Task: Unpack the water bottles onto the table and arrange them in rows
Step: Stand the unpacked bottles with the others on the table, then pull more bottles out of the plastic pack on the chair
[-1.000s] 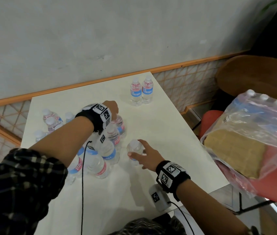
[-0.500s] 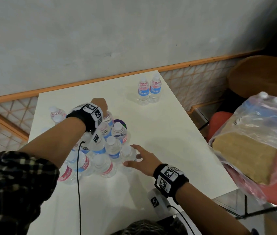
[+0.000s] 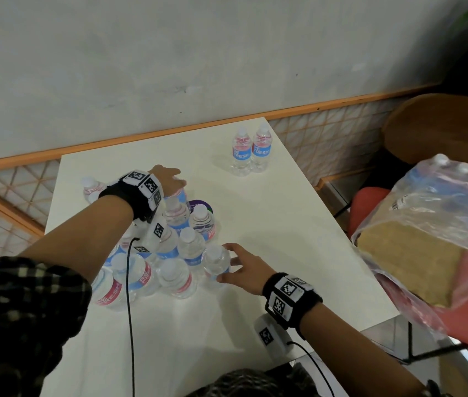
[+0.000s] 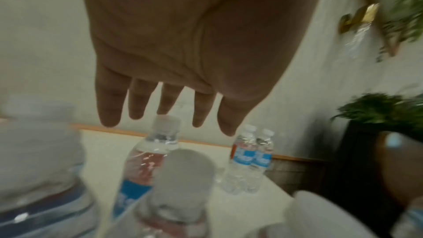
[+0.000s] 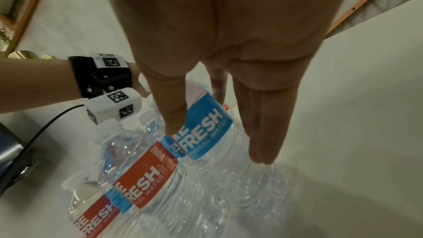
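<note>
Near-left on the table [image 3: 284, 239] a cluster [image 3: 188, 247] of bottles stands bunched, rows not yet formed. Right hand [image 3: 244, 270] clasps the end bottle [image 3: 216, 260] at the cluster's right edge, which is upright, cap up, long axis vertical. Left hand [image 3: 166, 179] hovers straight-fingered over the far bottles, holding nothing. Far right a pair [image 3: 251, 151] stands tidy — the pack [image 3: 442, 202] at right looks part full, so plenty remains.

On my feed the white surface [image 3: 284, 253] carries a tight cluster of water bottles [image 3: 187, 247] standing left of centre, with the edge bottle [image 3: 217, 263] at its near right. A pair of bottles [image 3: 251, 151] stands touching by the far right corner, well apart. A single bottle [image 3: 91, 189] stands far left. A purple disc [image 3: 198, 202] lies behind the cluster, partly hidden.
</note>
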